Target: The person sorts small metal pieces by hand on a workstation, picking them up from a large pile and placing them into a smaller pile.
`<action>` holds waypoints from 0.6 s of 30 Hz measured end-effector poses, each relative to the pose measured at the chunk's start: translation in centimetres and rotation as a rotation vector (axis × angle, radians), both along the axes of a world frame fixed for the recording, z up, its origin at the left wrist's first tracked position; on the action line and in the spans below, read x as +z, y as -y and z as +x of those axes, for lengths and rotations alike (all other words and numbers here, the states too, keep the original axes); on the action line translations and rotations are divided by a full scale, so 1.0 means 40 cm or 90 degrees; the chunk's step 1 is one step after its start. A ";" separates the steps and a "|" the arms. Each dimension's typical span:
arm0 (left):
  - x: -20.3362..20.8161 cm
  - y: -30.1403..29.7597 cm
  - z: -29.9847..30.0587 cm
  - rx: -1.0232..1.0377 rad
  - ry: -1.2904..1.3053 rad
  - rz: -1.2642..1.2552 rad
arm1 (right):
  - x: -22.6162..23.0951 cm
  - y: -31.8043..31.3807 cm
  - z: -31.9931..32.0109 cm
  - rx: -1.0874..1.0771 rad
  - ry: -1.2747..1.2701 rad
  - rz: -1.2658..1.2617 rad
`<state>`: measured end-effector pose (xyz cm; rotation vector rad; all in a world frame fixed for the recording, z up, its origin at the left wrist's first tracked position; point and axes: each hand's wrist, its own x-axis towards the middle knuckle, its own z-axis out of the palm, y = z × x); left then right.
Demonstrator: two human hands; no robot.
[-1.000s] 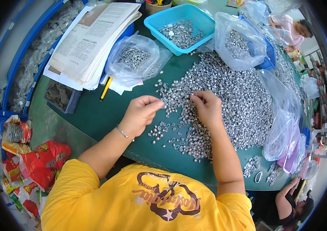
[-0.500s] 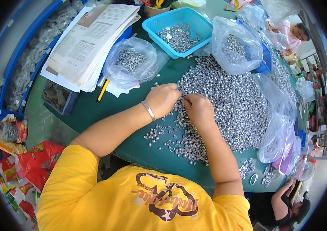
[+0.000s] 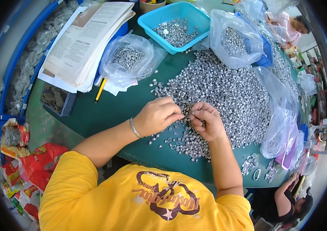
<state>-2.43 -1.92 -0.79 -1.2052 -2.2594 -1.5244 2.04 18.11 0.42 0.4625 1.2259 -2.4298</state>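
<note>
A wide heap of small silvery metal pieces (image 3: 232, 104), domed or ring-like, covers the middle of the green table (image 3: 94, 115). My left hand (image 3: 159, 116), with a metal bangle (image 3: 133, 128) at its wrist, is over the heap's near left edge, thumb and fingers pinched together. Close beside it, my right hand (image 3: 208, 122) is pinched too, its fingers curled and its tips facing the left hand's. Whatever lies between the fingertips of either hand is too small to make out. Loose pieces (image 3: 174, 143) are scattered just below the hands.
Beyond the heap are a turquoise basket (image 3: 152, 31) of metal pieces and a clear bag (image 3: 225, 54) of them. At left lie another bag (image 3: 111, 63) of rings, a yellow pencil (image 3: 100, 91) and stacked papers (image 3: 79, 50). Plastic bags (image 3: 275, 127) line the right; two other people are there.
Both hands have drawn back from the heap toward me. My right hand has turned, so its curled fingers now show. The view has shifted slightly.
</note>
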 end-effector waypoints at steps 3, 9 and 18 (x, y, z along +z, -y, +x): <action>-0.001 -0.003 0.014 -0.021 0.006 0.048 | -0.004 0.026 0.020 0.014 0.007 -0.011; -0.014 0.030 -0.006 0.155 0.159 0.050 | -0.030 -0.025 0.061 -0.055 -0.047 -0.165; -0.058 -0.028 -0.020 0.094 0.026 -0.097 | 0.014 0.031 0.013 0.049 -0.261 0.724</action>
